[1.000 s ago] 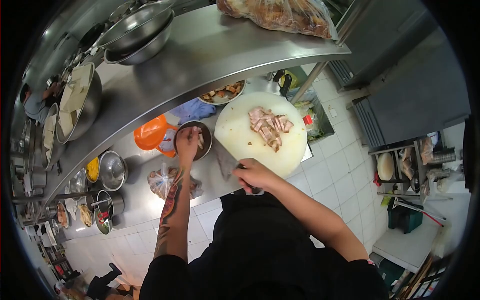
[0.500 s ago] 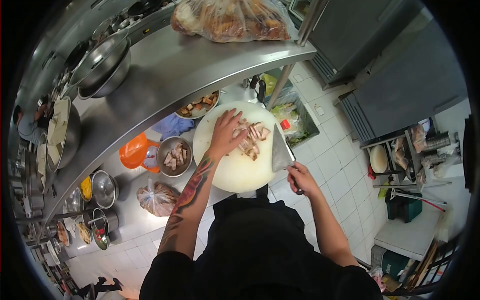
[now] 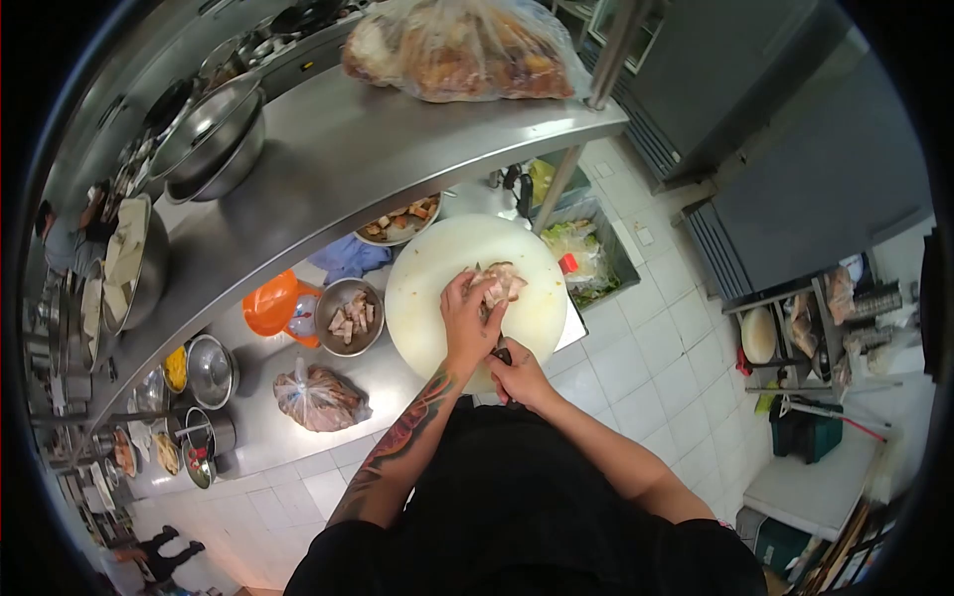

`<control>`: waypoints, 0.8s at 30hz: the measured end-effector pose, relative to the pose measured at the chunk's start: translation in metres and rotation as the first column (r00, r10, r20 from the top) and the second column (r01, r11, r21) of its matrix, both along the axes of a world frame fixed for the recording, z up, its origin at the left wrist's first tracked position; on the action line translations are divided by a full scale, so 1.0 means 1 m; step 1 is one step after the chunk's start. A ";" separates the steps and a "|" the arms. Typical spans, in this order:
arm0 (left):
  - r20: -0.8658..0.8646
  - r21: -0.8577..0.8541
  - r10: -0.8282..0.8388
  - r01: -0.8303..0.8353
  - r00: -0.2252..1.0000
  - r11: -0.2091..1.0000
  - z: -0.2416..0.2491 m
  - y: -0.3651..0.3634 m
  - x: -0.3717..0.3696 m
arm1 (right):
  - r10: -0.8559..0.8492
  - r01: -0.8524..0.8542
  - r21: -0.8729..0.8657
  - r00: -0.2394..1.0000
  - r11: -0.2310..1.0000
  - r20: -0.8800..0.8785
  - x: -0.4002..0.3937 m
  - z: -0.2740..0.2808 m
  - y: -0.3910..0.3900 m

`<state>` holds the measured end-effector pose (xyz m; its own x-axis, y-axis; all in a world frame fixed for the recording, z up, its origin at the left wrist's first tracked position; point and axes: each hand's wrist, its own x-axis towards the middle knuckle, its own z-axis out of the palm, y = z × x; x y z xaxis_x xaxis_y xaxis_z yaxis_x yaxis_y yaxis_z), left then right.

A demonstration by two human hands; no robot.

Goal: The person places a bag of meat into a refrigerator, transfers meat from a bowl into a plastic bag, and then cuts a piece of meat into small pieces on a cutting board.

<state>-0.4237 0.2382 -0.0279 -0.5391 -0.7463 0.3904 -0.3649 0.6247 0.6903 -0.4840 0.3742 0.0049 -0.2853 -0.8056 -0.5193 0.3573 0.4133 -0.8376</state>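
Note:
On the round white cutting board lies a small heap of chopped meat, pale with browned edges. My left hand cups the near left side of the heap, fingers curled against the pieces. My right hand grips the dark handle of a cleaver at the board's near edge, just beside my left wrist. The cleaver's blade is hidden, mostly behind my left hand and the meat. Left of the board stands a steel bowl with more chopped meat in it.
A steel shelf crosses above the counter, bearing a large plastic bag of browned food. Nearby are a bowl of browned pieces, a blue cloth, an orange container and a bag of meat. A crate stands right.
My right hand has brought the cleaver from the board's right edge to its near side, beside my left hand. The spread meat is now gathered in a tighter heap, and my left fingers have curled.

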 end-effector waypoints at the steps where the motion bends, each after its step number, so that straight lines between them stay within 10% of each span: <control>1: -0.042 0.021 0.014 -0.013 0.999 1.000 -0.002 -0.001 0.004 | 0.020 -0.020 -0.002 1.000 1.000 -0.001 0.002 0.006 0.000; 11: -0.101 -0.070 0.238 -0.245 0.966 0.967 0.049 -0.027 0.078 | 0.267 -0.266 -0.058 0.963 0.962 0.016 0.045 0.059 -0.041; 18: 0.022 0.146 0.392 -0.391 0.920 0.909 -0.027 -0.147 0.183 | 0.456 -0.481 0.071 0.862 0.874 0.222 0.045 0.047 -0.103; 24: -0.042 -0.106 0.341 -0.343 0.939 0.933 -0.024 -0.133 0.174 | 0.341 -0.333 0.074 0.920 0.940 -0.193 -0.059 0.060 0.026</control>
